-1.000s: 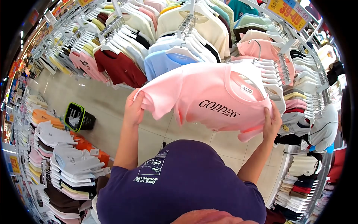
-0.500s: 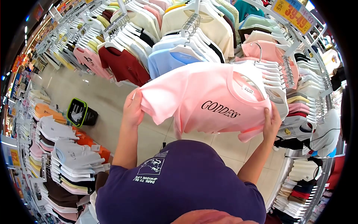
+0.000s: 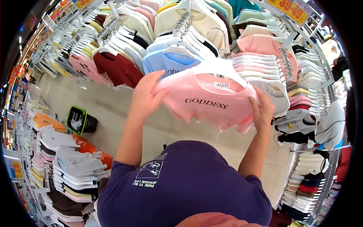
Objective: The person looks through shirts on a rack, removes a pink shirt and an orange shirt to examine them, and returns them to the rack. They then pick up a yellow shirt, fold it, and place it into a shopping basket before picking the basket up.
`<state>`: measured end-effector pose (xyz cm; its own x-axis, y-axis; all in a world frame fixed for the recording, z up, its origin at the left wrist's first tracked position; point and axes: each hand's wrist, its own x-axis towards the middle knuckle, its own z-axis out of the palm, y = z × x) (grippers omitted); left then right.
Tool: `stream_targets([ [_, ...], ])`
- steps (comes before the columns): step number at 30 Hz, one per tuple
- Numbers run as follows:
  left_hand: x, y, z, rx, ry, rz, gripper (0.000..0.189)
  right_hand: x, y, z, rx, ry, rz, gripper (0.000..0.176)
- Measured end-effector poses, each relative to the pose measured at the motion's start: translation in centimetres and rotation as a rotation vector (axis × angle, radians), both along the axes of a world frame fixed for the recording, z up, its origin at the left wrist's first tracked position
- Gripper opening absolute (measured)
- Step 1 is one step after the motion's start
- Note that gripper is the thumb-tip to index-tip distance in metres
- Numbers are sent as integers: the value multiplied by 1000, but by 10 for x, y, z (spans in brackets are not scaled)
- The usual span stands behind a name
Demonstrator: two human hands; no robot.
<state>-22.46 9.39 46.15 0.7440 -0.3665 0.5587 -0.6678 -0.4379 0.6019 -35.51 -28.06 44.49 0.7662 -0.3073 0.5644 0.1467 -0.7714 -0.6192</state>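
Note:
A pink T-shirt [image 3: 211,108] printed "GODDESS" hangs on a white hanger [image 3: 216,68] in front of me, its neckline tipped up and away. My right hand [image 3: 263,109] pinches the shirt's right shoulder, thumb on the front. At the opposite shoulder is my left hand [image 3: 149,94], thumb and fingers apart; it lies against the cloth's edge without a visible grip. Just behind the shirt, a light blue T-shirt [image 3: 159,62] hangs on the rack.
Racks of hanging shirts run across the far side, with a dark red shirt [image 3: 119,66] and white shirts [image 3: 274,94] nearby. A black and green shopping basket [image 3: 89,123] stands on the tiled floor to the left. Folded-over shirts [image 3: 77,162] hang at lower left.
My left hand has released the sleeve and shifted to the shoulder, its fingers now apart. The shirt has swung level and moved left; the sleeve has dropped.

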Motion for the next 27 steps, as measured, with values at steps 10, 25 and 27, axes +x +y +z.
stream_targets([
  [10,11,-16,-9,67,-134,133,30,7,4,8,-4,-24,38,41],
  [25,15,15,20,-18,-110,180,28,2,-45,-107,764,494,518,81],
  [27,16,18,22,-27,-111,187,29,1,-29,-130,814,506,494,82],
])
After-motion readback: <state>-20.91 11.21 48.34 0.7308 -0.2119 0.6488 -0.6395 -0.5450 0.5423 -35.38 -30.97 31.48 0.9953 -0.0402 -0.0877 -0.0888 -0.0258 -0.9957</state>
